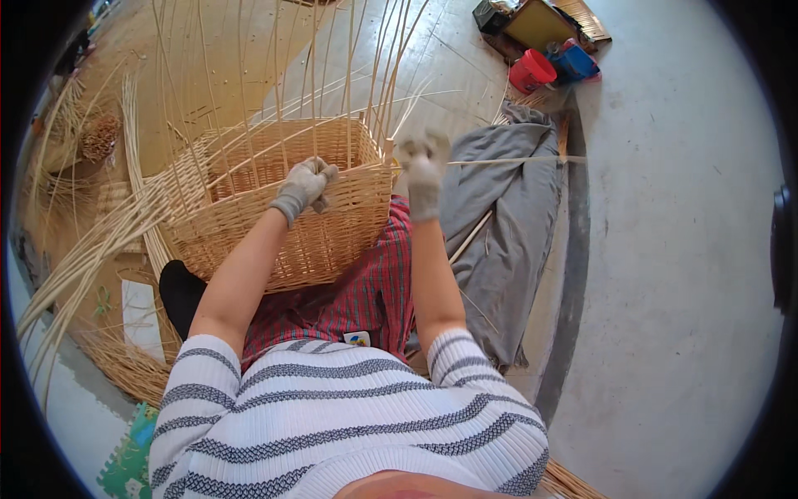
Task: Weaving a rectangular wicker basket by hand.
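A rectangular wicker basket [307,249] of pale woven cane rests on my lap, tilted, with long upright stakes [316,66] rising from its far and near walls. My left hand [303,187], in a pale knitted glove, is closed over the near rim, its fingers and thumb pinching the weave there. Just off the basket's right corner is my gloved right hand [424,166], smeared by motion, so its fingers cannot be read. A long thin cane strand [515,159] runs out to the right beside it.
Loose cane ends [108,224] fan out to the left. A grey cloth [499,216] lies at my right. Farther back stand a red bucket [532,71] and a blue container [573,62]. A dried brown bundle [100,137] sits far left, and a green foam mat [129,457] lies lower left.
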{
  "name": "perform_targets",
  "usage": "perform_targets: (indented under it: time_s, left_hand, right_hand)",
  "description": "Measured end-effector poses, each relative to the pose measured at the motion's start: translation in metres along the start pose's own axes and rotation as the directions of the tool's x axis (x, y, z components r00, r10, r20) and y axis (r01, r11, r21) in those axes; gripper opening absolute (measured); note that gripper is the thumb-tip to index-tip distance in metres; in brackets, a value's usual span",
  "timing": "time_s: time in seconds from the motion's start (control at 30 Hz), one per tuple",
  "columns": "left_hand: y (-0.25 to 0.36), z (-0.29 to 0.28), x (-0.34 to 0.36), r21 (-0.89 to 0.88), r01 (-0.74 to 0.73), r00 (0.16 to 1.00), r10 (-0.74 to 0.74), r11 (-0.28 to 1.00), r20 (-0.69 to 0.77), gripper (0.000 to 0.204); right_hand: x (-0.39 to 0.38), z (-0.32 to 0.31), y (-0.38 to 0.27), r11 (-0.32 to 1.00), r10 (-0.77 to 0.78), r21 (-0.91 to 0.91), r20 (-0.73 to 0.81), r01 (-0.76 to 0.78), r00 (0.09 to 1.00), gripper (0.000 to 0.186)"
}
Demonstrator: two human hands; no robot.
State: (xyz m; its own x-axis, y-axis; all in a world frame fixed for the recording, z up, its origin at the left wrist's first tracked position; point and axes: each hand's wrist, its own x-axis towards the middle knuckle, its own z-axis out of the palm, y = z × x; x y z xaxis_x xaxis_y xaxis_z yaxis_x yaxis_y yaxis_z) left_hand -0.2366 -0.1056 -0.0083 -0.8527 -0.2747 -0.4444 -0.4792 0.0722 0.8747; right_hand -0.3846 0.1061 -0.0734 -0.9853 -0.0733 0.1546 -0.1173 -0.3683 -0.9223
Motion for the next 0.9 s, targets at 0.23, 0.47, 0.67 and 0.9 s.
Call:
perform_targets:
  time_s: [0.23, 0.47, 0.67, 0.9]
  left_hand:
    - [0.001, 0.002, 0.006, -0.130, 0.132, 0.987, -0.142, 0.983, -0.071, 0.037]
    - [-0.012, 0.019, 0.005, -0.227, 0.136, 0.986, -0.154, 0.964, -0.060, 0.028]
    - [-0.035, 0.012, -0.027, 0.071, -0.258, 0.957, 0.265, 0.964, -0.122, 0.042]
    - [-0.147, -0.139, -0.175, 0.566, -0.363, 0.707, 0.614, 0.740, -0.350, 0.041]
  right_hand:
    - [0.075, 0.137, -0.015, 0.581, -0.253, -0.674, 0.383, 0.456, 0.888, 0.044]
    - [-0.107, -0.002, -0.077, 0.784, 0.268, -0.552, -0.112, -0.284, 0.957, 0.021]
    - [-0.034, 0.070, -0.010, -0.299, 0.666, -0.639, 0.393, 0.709, 0.634, 0.042]
    - [-0.106, 0.124, -0.041, 0.179, -0.136, -0.946, 0.249, 0.271, 0.959, 0.045]
